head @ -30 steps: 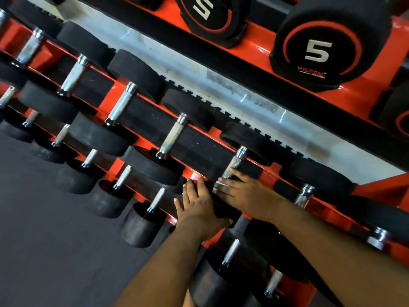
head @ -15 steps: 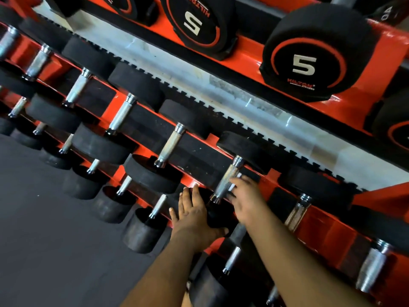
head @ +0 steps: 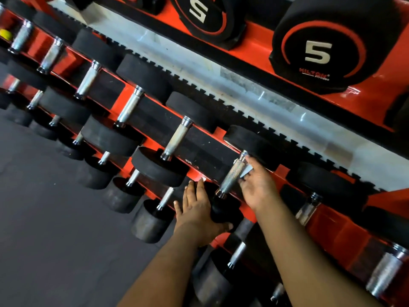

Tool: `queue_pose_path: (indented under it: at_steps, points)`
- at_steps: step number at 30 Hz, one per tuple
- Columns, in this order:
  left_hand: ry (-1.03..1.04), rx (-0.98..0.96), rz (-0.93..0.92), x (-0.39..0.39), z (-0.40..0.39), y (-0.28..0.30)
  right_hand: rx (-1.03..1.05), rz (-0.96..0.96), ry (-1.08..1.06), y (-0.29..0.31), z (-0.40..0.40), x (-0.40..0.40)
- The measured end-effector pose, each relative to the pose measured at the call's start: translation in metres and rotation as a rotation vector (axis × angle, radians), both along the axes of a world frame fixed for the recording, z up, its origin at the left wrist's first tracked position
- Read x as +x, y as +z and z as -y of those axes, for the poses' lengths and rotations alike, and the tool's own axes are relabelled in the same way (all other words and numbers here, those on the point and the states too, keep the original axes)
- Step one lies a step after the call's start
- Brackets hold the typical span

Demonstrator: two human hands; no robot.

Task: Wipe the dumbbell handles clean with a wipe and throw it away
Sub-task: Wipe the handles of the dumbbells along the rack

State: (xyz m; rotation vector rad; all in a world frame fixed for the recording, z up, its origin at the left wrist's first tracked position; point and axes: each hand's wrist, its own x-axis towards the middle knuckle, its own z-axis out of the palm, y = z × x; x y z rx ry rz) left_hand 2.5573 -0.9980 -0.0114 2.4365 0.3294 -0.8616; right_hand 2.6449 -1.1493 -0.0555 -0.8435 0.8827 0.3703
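A row of black dumbbells with knurled silver handles lies on an orange rack. My right hand (head: 257, 187) sits on the right side of one handle (head: 231, 177) and pinches a small pale wipe (head: 246, 169) against it. My left hand (head: 197, 212) lies flat, fingers straight, on the near black head (head: 225, 210) of that same dumbbell. The neighbouring handle (head: 177, 137) to the left stands bare.
Above, an upper orange shelf (head: 254, 36) carries large black dumbbells marked 5 (head: 318, 52). A lower tier holds smaller dumbbells (head: 150, 220). Dark grey floor (head: 55, 229) spreads to the left. More handles (head: 386, 273) run on to the right.
My right hand has slid up along the handle from its lower end toward the far head, taking the wipe with it. My left hand has stayed on the near head.
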Motion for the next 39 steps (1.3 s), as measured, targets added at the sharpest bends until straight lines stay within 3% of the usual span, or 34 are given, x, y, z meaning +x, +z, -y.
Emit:
queue_pose_path:
  at_steps: [5,10,16,20,23,26,35,37,39]
  points:
    - [-0.009,-0.022,0.002,0.000,-0.001,-0.002,-0.012,-0.048,0.296,-0.011,-0.010,-0.033]
    - [-0.019,-0.038,0.001,-0.002,-0.001,0.000,-0.501,-0.036,0.500,-0.005,-0.007,-0.062]
    - [-0.050,-0.052,0.076,-0.009,-0.008,0.004,-0.617,0.074,0.274,0.032,-0.022,-0.079]
    - [-0.121,0.009,0.276,-0.011,-0.045,0.007,-0.752,0.256,0.319,0.041,-0.036,-0.070]
    - [-0.152,0.111,0.391,-0.001,-0.082,0.009,-0.855,0.411,0.491,0.048,-0.060,-0.052]
    - [-0.111,0.187,0.377,0.015,-0.118,0.003,-1.025,0.577,0.671,0.043,-0.089,-0.031]
    - [-0.041,0.066,0.235,0.070,-0.158,-0.007,-1.650,1.127,1.091,0.016,-0.157,0.038]
    - [-0.020,0.036,0.206,0.079,-0.157,-0.007,-1.796,1.093,1.341,0.007,-0.156,0.049]
    - [-0.003,0.010,0.180,0.087,-0.157,-0.009,-1.855,1.190,1.654,0.002,-0.151,0.051]
